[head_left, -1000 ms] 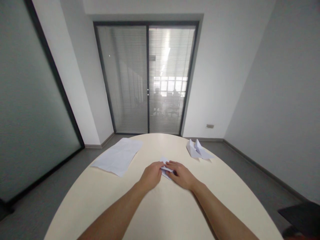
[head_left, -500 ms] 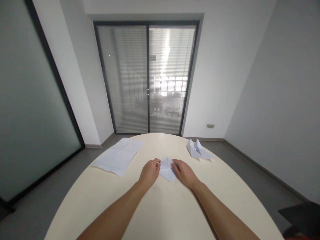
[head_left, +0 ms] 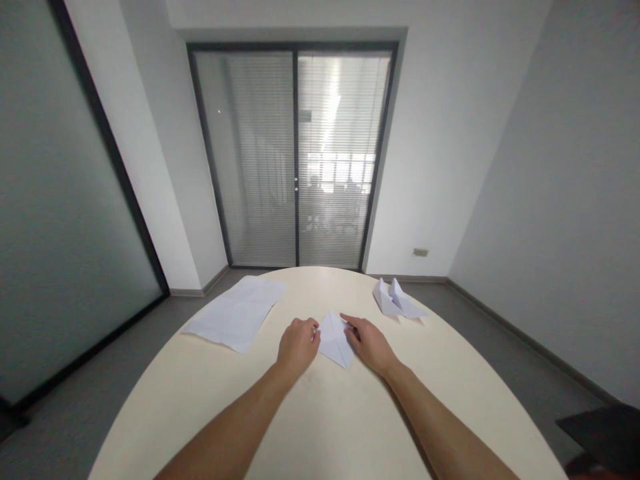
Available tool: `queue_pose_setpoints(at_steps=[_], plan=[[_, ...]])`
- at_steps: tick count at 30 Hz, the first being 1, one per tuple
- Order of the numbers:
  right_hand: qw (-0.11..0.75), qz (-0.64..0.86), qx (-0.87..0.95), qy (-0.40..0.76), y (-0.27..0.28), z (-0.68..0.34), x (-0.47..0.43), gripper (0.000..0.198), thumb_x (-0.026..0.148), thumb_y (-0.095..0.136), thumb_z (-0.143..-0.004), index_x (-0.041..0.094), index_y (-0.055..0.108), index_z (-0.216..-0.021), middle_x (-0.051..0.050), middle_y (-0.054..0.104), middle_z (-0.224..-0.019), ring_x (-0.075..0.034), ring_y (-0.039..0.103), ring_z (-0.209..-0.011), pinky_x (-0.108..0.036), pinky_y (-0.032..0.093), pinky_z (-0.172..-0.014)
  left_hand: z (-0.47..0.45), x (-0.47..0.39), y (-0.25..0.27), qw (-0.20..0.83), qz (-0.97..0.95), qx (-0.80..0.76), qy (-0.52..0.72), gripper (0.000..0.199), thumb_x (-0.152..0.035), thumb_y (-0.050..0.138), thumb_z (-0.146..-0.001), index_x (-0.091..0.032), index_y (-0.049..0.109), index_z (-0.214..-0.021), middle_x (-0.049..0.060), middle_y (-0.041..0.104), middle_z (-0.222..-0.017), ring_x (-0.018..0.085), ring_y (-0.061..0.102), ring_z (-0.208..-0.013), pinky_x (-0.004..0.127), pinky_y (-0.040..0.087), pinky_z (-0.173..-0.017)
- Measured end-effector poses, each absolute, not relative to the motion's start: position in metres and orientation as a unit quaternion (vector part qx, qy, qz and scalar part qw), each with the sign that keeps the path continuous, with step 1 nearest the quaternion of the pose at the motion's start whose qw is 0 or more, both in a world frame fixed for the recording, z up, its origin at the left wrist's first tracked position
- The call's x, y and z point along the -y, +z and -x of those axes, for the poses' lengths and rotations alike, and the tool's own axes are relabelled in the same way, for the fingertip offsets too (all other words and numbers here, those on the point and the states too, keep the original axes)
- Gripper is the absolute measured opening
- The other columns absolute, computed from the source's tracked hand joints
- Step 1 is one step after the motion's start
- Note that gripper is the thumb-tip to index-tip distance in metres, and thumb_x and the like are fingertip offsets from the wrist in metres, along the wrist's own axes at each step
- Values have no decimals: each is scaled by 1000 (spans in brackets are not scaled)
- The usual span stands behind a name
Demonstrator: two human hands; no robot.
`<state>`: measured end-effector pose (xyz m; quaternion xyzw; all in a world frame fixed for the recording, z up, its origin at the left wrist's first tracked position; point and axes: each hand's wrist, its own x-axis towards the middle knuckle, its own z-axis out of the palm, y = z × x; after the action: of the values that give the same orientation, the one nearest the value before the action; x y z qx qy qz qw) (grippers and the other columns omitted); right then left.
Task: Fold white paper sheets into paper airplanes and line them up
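Observation:
A small folded sheet of white paper (head_left: pixel 334 341) lies on the table between my hands, with crease lines across it and a point towards me. My left hand (head_left: pixel 299 343) is closed at its left edge, with thumb and bent fingers pinching the paper. On the other side my right hand (head_left: pixel 369 343) grips the right edge, its thumb against the paper and its index finger stretched along the upper right side. My fingers cover both side edges of the paper.
A larger creased white sheet (head_left: pixel 237 313) lies flat at the left of the round cream table (head_left: pixel 320 427). A folded white paper shape with two upright peaks (head_left: pixel 395 300) stands at the back right. A dark object (head_left: pixel 605 433) shows at the lower right. Beyond stands a glass partition with blinds (head_left: pixel 295 160).
The folded paper has turned slightly, and its lower point has shifted a little right and towards me. My right index finger has straightened at the top edge. My left hand has barely moved.

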<state>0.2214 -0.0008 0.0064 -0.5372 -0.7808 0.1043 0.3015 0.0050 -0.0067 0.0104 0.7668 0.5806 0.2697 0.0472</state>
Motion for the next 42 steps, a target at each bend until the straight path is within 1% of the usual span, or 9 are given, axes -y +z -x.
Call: queue_pose_setpoints(at_steps=[5, 9, 13, 16, 20, 27, 31, 36, 42], plan=[[325, 488, 801, 121, 7, -221, 0, 43, 23, 47, -92, 23, 61, -133, -10, 66, -124, -23, 60, -113, -36, 45, -100, -6, 6, 11, 34, -764, -590, 258, 17, -24, 54, -93, -23, 67, -104, 5, 69, -90, 21, 60, -95, 29, 43, -80], [320, 472, 813, 116, 4, -222, -3, 38, 21, 48, -92, 25, 69, -123, -10, 64, -125, -23, 59, -115, -37, 44, -102, -6, 5, 9, 23, -771, -582, 257, 18, -22, 55, -92, -20, 66, -106, 6, 69, -96, 23, 59, -100, 32, 44, -85], [311, 470, 819, 108, 2, -222, -3, 37, 21, 50, -91, 26, 70, -122, -10, 63, -129, -24, 58, -117, -39, 44, -103, -5, 4, 6, 16, -781, -563, 271, 29, -19, 55, -89, -19, 64, -117, 8, 67, -113, 24, 57, -107, 35, 45, -95], [308, 468, 822, 101, 3, -222, -3, 37, 22, 50, -92, 25, 70, -122, -11, 63, -130, -25, 58, -119, -41, 43, -105, -4, 2, 3, 25, -802, -525, 284, 42, -11, 52, -88, -20, 62, -128, 9, 60, -132, 23, 53, -121, 37, 42, -106], [293, 463, 833, 84, 4, -221, -1, 37, 23, 49, -93, 23, 70, -123, -12, 62, -134, -26, 57, -119, -43, 43, -104, -4, -3, -3, 58, -836, -466, 285, 50, -2, 46, -83, -18, 66, -125, 9, 51, -146, 23, 46, -134, 39, 35, -116], [271, 456, 846, 61, 12, -219, 3, 36, 28, 53, -91, 24, 71, -122, -10, 62, -135, -29, 58, -117, -45, 44, -103, -3, -6, -4, 71, -862, -430, 258, 53, -1, 45, -81, -18, 66, -126, 7, 61, -137, 22, 53, -131, 40, 39, -114], [258, 474, 841, 50, 14, -217, 5, 36, 29, 54, -91, 24, 70, -123, -9, 63, -134, -28, 58, -117, -43, 43, -103, -5, -2, -1, 51, -864, -432, 254, 45, -8, 44, -88, -17, 65, -126, 9, 62, -136, 23, 54, -129, 42, 42, -111], [276, 509, 814, 53, 9, -218, 1, 38, 28, 54, -90, 19, 68, -125, -11, 68, -125, -27, 57, -117, -40, 42, -103, -8, -1, -2, 41, -862, -435, 258, 40, -14, 44, -92, -18, 66, -126, 9, 63, -133, 22, 57, -125, 40, 43, -110], [313, 502, 800, 97, 7, -220, -1, 35, 25, 54, -88, 19, 68, -120, -10, 69, -115, -24, 60, -109, -38, 44, -99, -7, -2, -3, 57, -856, -446, 255, 40, -16, 44, -92, -19, 66, -126, 8, 61, -136, 23, 56, -125, 38, 42, -111]])
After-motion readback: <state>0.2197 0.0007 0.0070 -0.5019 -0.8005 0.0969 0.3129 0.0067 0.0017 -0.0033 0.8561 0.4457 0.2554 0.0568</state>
